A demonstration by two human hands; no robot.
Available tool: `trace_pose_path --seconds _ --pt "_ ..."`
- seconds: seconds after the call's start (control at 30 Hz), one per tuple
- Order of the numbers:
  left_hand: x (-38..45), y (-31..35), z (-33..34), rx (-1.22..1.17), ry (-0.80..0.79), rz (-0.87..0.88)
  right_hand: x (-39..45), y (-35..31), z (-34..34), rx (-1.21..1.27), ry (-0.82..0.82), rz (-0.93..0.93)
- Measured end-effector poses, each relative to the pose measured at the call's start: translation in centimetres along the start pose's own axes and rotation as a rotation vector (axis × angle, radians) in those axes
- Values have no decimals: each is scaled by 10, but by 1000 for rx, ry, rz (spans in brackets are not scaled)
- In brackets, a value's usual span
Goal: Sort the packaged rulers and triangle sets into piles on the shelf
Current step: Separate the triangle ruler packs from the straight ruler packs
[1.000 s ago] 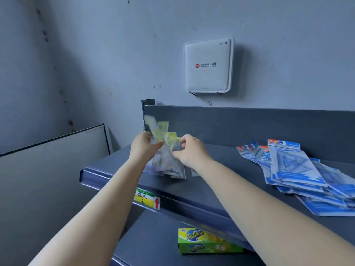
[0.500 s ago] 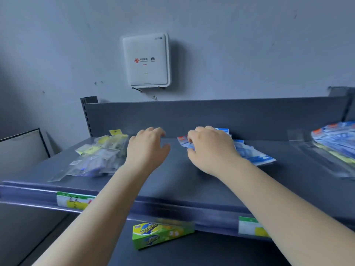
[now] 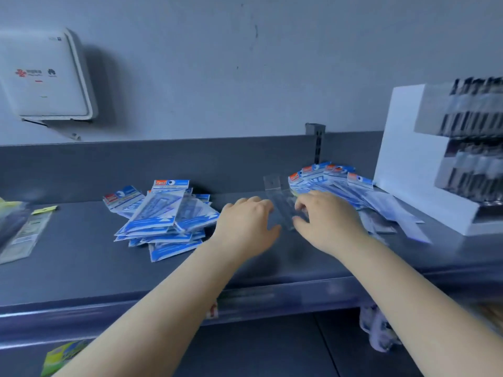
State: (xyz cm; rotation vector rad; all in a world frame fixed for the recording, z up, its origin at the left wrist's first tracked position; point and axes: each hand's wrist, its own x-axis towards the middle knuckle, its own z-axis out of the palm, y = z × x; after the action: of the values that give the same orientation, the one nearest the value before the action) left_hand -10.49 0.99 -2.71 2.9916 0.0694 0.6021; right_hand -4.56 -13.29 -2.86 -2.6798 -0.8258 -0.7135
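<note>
A pile of blue packaged triangle sets (image 3: 163, 219) lies mid-shelf, left of my hands. A second, looser heap of blue packs (image 3: 326, 176) spreads at the back right. Between them a clear ruler pack (image 3: 279, 198) lies lengthwise, its top end against the back panel. My right hand (image 3: 329, 221) hovers at the pack's near end, thumb and fingers apart, fingertips touching it. My left hand (image 3: 245, 227) is just left of the pack, fingers loosely spread, holding nothing. Clear packs with yellow headers (image 3: 24, 232) lie at the far left.
The grey shelf (image 3: 81, 268) has a raised back panel. A white display box (image 3: 408, 159) of dark items stands at the right end. A white router (image 3: 46, 77) hangs on the wall. On the lower shelf are a green box (image 3: 62, 357) and a plastic-wrapped bundle (image 3: 381, 333).
My view has swung right along the shelf. Both hands left the yellow-header pile at the far left, passed the blue pile, and now sit at the clear ruler pack.
</note>
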Motion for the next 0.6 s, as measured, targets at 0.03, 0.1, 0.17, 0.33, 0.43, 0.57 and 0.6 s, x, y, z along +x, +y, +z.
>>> trace_pose_path --seconds 0.03,0.1,0.17,0.33,0.43,0.57,0.6 --pt "7 10 5 4 -30 9 -1 14 0 22 -11 30" --pt "20 28 11 -16 -82 6 1 39 -2 81 -52 99" --pt "36 40 13 -96 -139 -49 6 60 -2 137 -75 147" --pt "73 44 32 -221 -241 -228 31 95 2 131 -190 205" --pt "81 35 46 -63 -219 -326 43 104 5 -45 -361 191" --pt "87 20 56 -24 -239 -418 41 104 16 24 -410 163" --pt "89 17 57 -56 -238 -430 40 104 17 46 -408 150"
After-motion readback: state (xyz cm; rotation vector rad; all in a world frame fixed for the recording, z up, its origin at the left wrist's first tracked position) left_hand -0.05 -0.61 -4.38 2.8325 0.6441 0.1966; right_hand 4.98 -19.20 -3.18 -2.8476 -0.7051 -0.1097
